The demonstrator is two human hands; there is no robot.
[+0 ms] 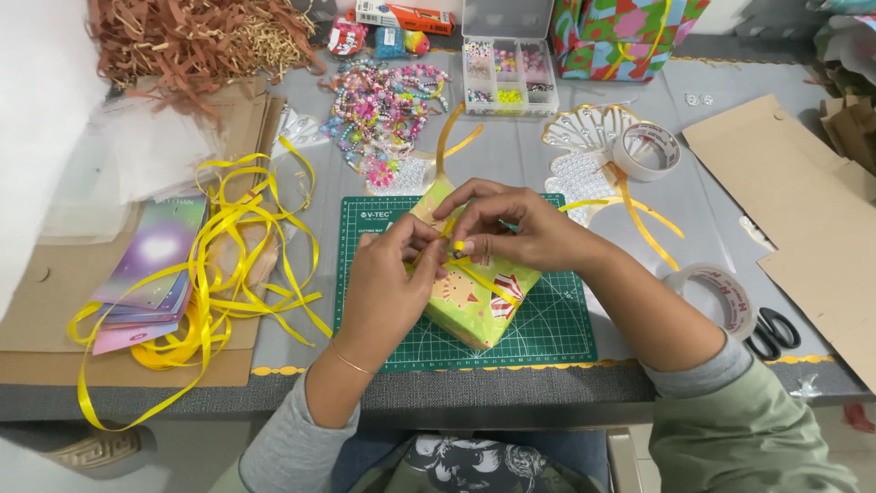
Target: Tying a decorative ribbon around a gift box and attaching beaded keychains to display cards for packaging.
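A small box wrapped in green patterned paper [474, 306] lies on a green cutting mat [557, 324] at the table's front. A yellow ribbon [444, 146] runs across the box and trails off toward the back. My left hand [388, 283] rests on the box's left side and pinches the ribbon with its fingertips. My right hand [511, 228] sits over the box's top, its fingers pinching the same ribbon where the strands cross. Both hands meet above the box.
A tangle of yellow ribbon [219, 274] lies left over coloured papers [151, 274]. Beads [383, 110] and a clear bead box [506, 68] sit behind the mat. Tape rolls [648, 151], [721, 297], scissors [774, 333] and cardboard [803, 210] are on the right. Brown paper shreds [192, 41] fill the back left.
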